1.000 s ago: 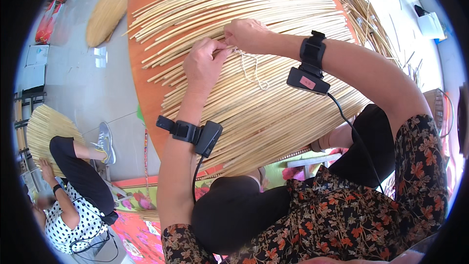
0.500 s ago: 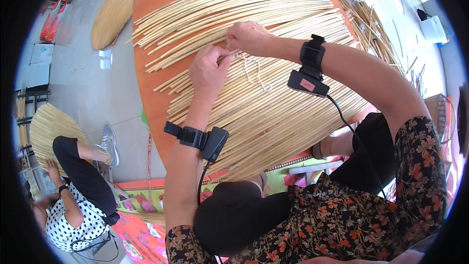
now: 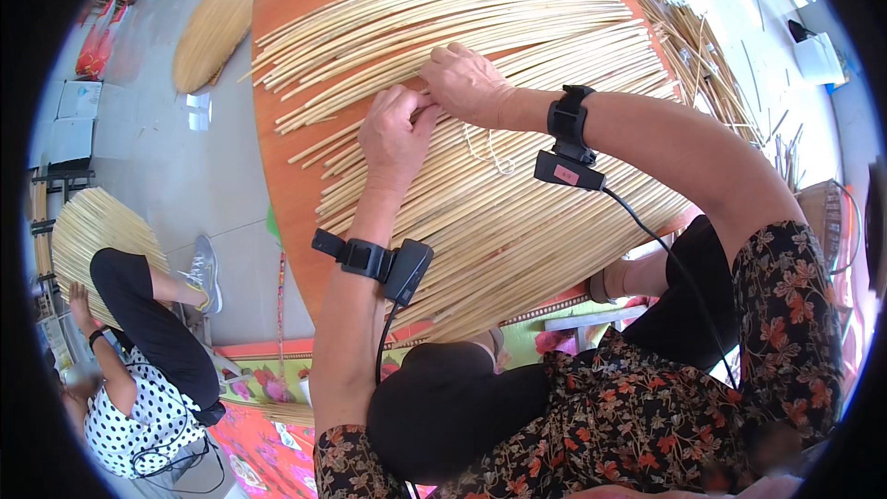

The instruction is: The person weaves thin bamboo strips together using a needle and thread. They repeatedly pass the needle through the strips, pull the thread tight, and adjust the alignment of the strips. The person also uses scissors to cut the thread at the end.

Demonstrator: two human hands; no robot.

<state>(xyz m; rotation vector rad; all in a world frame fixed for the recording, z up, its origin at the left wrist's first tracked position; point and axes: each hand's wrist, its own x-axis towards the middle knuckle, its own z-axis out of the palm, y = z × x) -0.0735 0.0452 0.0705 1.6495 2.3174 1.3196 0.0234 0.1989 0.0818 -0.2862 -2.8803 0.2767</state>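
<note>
Long pale plant stalks (image 3: 499,222) lie side by side in a broad mat across an orange board (image 3: 286,180). My left hand (image 3: 397,134) is closed over the left part of the mat, thumb and fingers pressed together. Right against it, my right hand (image 3: 467,83) is bent inward with curled fingers, and the fingertips of both meet. A thin cream string (image 3: 504,164) loops out from beneath my right hand onto the stalks. Its upper end runs into that grip. Whatever my left fingers pinch is hidden.
Loose stalks (image 3: 711,65) lie on the floor beyond the board's right edge. An oval stalk panel (image 3: 217,28) rests on the floor at upper left. At lower left another person (image 3: 139,407) sits with a hand at a similar panel (image 3: 102,236).
My right hand has turned and come down slightly, covering the upper part of the string. The left hand stays nearly in place. The other person's hand has moved up the panel.
</note>
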